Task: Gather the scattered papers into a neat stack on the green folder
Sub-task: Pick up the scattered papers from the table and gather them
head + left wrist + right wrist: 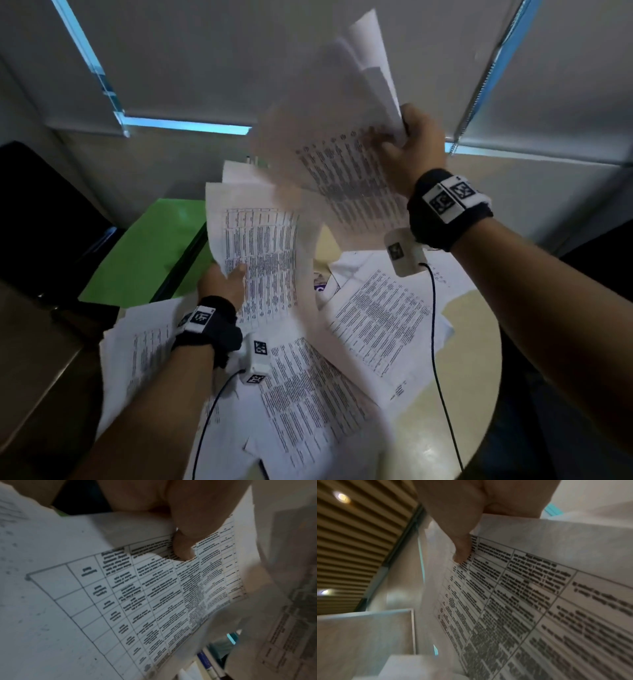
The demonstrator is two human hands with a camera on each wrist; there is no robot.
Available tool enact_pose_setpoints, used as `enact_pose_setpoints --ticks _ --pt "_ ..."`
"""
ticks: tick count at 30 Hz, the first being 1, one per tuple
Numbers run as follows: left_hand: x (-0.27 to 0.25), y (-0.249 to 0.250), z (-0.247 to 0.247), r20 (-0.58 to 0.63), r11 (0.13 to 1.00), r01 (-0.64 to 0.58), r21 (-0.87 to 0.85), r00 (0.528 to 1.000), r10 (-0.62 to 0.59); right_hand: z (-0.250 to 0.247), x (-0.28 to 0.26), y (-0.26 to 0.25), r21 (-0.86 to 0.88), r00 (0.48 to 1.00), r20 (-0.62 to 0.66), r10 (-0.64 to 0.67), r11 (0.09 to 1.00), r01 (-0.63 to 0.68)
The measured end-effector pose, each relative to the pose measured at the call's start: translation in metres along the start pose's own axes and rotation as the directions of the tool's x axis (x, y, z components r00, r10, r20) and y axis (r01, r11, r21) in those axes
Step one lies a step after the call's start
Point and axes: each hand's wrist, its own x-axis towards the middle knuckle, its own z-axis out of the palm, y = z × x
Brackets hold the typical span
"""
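Observation:
My right hand [409,145] is raised high over the table and grips a bundle of printed sheets [342,137] by one edge; its thumb [462,553] presses on the top sheet's table [530,601]. My left hand [226,281] is lower, at the middle left, and pinches the edge of a printed sheet [260,246] that curls upward; its thumb [183,547] lies on that sheet [137,595]. The green folder [147,253] lies flat on the far left, partly hidden by the held sheet. Several loose papers [376,325] cover the round table.
The cream round table [472,370] shows bare at its right rim. A black chair [41,212] stands at the left beside the folder. Grey window blinds [205,61] hang behind. Thin black cables [435,325] trail from both wrist bands across the papers.

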Motion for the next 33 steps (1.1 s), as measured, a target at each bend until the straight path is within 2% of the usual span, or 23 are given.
enact_pose_setpoints --ticks 3,8,12,15,18,22,26,29,31,33 --pt "-0.006 -0.005 0.0 0.018 1.0 0.027 -0.01 0.999 -0.027 -0.019 -0.008 0.001 0.158 0.992 0.011 0.124 0.98 -0.124" --pt "-0.024 -0.034 0.017 0.156 0.981 0.168 0.092 0.971 -0.181 -0.035 -0.033 0.012 0.268 0.957 0.157 0.243 0.923 -0.278" --pt "-0.034 -0.045 0.025 0.052 0.977 0.213 0.016 0.976 -0.213 -0.043 -0.048 0.011 0.319 0.947 0.237 0.216 0.904 -0.285" --pt "-0.028 -0.023 0.02 -0.023 0.991 0.135 -0.013 0.991 -0.135 -0.047 -0.053 0.007 0.318 0.953 0.236 0.188 0.912 -0.259" --pt "-0.021 0.02 0.007 -0.088 0.999 -0.002 -0.043 0.996 -0.002 -0.049 -0.054 0.002 0.307 0.95 0.246 0.194 0.914 -0.266" --pt "-0.007 0.062 -0.008 -0.112 0.988 -0.086 -0.127 0.991 0.072 -0.052 -0.051 -0.006 0.292 0.923 0.341 0.176 0.914 -0.282" --pt "-0.001 0.087 -0.012 -0.08 0.977 -0.131 -0.166 0.99 0.119 -0.056 -0.05 -0.02 0.364 0.909 0.4 0.117 0.89 -0.275" --pt "0.001 0.091 -0.011 -0.023 0.967 -0.106 -0.23 0.994 0.103 -0.061 -0.048 -0.031 0.453 0.901 0.421 0.107 0.836 -0.311" --pt "-0.002 0.088 -0.009 0.031 0.969 -0.073 -0.235 0.996 0.082 -0.062 -0.043 -0.031 0.436 0.891 0.442 0.099 0.845 -0.31" --pt "-0.006 0.079 -0.007 0.087 0.973 -0.064 -0.222 0.993 0.085 -0.062 -0.039 -0.026 0.45 0.875 0.465 0.133 0.816 -0.363"
